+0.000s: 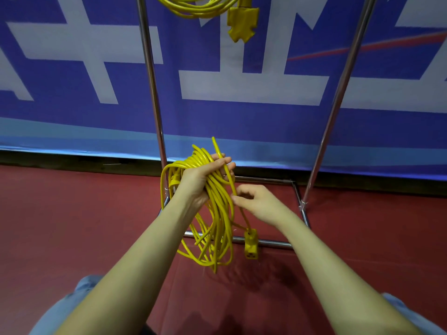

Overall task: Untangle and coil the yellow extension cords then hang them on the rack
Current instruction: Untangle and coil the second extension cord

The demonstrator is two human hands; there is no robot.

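A coiled yellow extension cord (217, 213) hangs in loops from my left hand (205, 177), whose fingers grip the top of the bundle. My right hand (254, 199) pinches one loose strand of that cord just right of the coil. Below it, the strand's yellow socket end (250, 243) dangles near the floor. A second yellow cord coil (193, 7) with its yellow multi-outlet head (242, 22) hangs at the top of the view, between the posts of the metal rack (152, 76).
The rack's right post (338, 93) slants up to the right, and its base bars (273, 243) lie on the red floor (72, 226) under my hands. A blue and white banner wall (242, 88) stands right behind the rack. My knees in blue fabric (67, 303) show at the bottom.
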